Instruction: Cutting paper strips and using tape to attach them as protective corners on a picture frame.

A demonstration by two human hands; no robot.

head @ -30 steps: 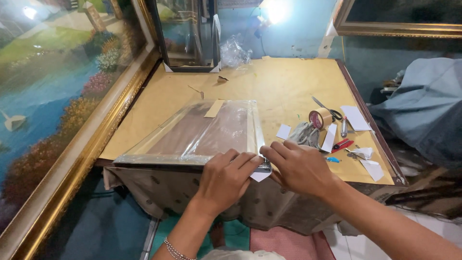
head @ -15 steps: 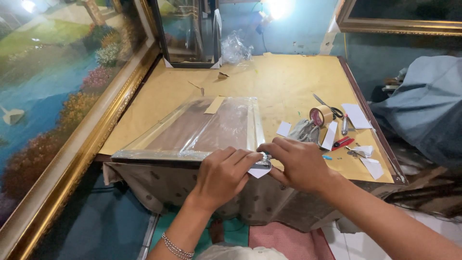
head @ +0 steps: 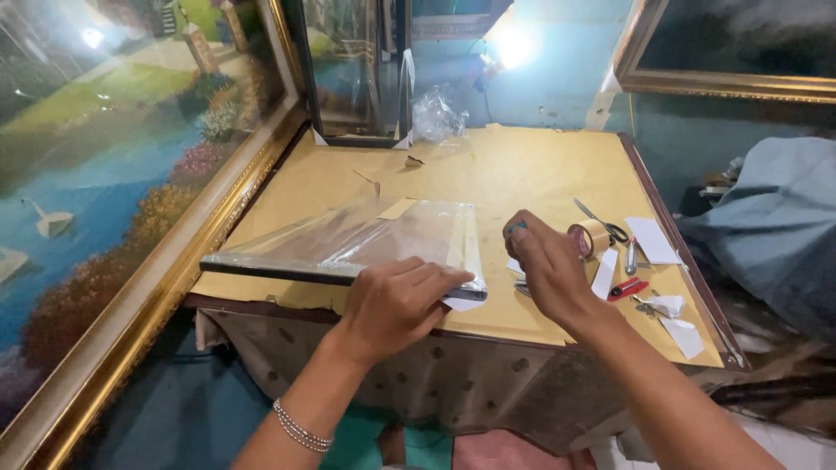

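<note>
Large landscape painting [head: 104,174] in a gilt frame, leaning at far left beside the table. Worktable [head: 522,174] with a bare tan top, a patterned cloth hanging from its near edge. Plastic-wrapped framed picture [head: 348,244], lying flat on the near-left part of the table, a strip of tan tape on its far edge. Left hand [head: 396,305], palm down, fingers pressed together and flat on the wrapped picture's near right corner, holding it against the table; a beaded bracelet [head: 300,428] on the wrist. Crumpled clear plastic [head: 435,113] at the table's far edge, beside a second upright frame. Right hand [head: 544,265], raised just right of the wrapped picture, fingertips pinched together; what they pinch cannot be told beyond a small bluish bit at the top. Roll of tan tape [head: 588,237], just beyond the right hand. Scissors [head: 601,222], touching the roll. Red-handled cutter [head: 627,288] and white paper scraps [head: 653,239], near the table's right edge. Grey cloth [head: 766,218], heaped off the table at far right.
</note>
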